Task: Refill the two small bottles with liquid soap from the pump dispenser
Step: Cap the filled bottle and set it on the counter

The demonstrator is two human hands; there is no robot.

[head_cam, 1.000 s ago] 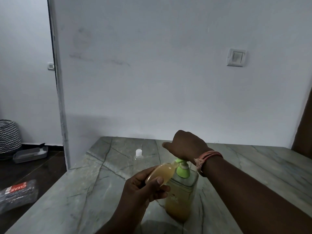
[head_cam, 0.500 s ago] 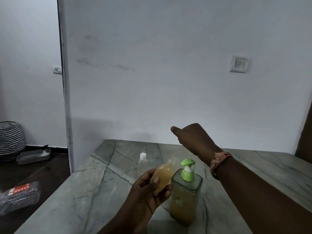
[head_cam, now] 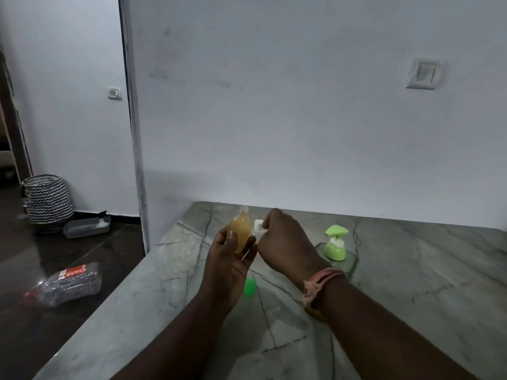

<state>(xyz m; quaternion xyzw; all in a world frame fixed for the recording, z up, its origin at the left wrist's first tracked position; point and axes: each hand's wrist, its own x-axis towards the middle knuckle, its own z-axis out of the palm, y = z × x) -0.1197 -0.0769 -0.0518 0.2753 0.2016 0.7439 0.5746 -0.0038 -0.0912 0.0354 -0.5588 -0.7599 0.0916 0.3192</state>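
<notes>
Small bottle [head_cam: 240, 235], soap-filled, uncapped, stood upright in the left hand's [head_cam: 229, 263] grip above the counter's [head_cam: 411, 283] far-left corner; right hand [head_cam: 285, 242], nearer, fingers curled, apparently reached the white cap [head_cam: 258, 225] just behind.

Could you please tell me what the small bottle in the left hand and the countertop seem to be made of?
The small soap-filled bottle looks like clear plastic: amber liquid shows through. The grey-green veined countertop seems polished stone, probably marble, given its dark veins and soft sheen.
</notes>
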